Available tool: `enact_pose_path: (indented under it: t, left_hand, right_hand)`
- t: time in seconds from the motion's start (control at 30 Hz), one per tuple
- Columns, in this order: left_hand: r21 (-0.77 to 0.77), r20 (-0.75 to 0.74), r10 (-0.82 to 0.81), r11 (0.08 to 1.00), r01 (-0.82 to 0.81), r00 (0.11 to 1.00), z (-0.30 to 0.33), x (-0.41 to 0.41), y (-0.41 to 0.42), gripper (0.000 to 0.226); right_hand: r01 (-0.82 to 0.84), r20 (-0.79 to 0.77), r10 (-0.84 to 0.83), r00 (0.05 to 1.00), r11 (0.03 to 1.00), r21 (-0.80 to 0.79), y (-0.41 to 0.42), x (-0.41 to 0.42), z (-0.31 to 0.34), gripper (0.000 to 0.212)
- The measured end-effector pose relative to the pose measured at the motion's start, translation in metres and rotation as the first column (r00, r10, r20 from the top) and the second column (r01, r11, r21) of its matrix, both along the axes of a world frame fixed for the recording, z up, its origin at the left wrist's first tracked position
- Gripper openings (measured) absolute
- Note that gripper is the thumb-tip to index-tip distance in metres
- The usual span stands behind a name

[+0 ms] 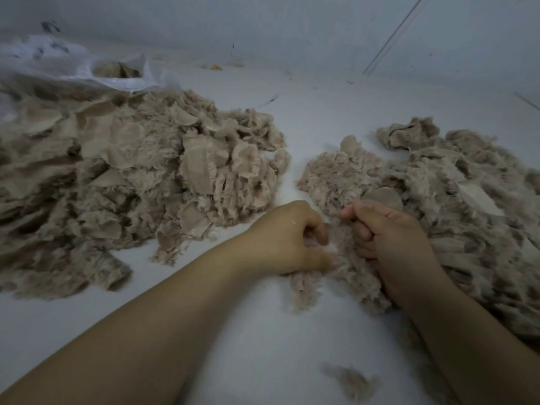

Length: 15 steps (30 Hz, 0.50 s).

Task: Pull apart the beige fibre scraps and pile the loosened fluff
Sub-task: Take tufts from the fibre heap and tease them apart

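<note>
From the head view we see both forearms reach in from the near edge. Our left hand (287, 238) curls knuckles-up, fingers and thumb pinching a beige fibre scrap (339, 258) on the white surface (263, 331). Our right hand (391, 241) grips the same scrap, fist closed. The scrap heap (131, 176) lies far left; the fluff pile (455, 194) lies right, touching our right hand.

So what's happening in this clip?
A person is pulling apart a beige fibre scrap on a white surface. The left hand and right hand each grip it, close together. A big heap of scraps lies on the left, another pile on the right, a small tuft nearby.
</note>
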<state>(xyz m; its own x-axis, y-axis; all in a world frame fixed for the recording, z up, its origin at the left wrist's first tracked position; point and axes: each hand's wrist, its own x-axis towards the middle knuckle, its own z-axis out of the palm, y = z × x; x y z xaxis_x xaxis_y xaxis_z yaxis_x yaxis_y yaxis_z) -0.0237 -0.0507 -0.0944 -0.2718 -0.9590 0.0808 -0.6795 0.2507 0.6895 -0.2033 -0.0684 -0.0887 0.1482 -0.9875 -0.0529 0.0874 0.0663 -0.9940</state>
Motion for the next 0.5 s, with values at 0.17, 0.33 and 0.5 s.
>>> enact_pose_path:
  t: [0.17,0.33,0.5]
  left_hand:
    - [0.081,-0.543,0.147,0.989,-0.123,0.827,0.002,0.004,0.0,0.021]
    - [0.162,-0.873,0.205,0.978,-0.133,0.442,0.003,-0.006,0.002,0.007]
    - [0.152,-0.936,0.166,0.986,-0.07,0.309,0.004,-0.007,-0.001,0.009]
  right_hand:
    - [-0.074,-0.077,0.071,0.994,0.996,-0.044,0.004,0.003,-0.003,0.02]
    - [-0.269,-0.234,0.243,0.941,0.959,-0.089,0.004,0.007,-0.004,0.019]
    - [-0.134,-0.131,0.125,0.983,0.989,-0.061,0.006,0.004,0.001,0.033]
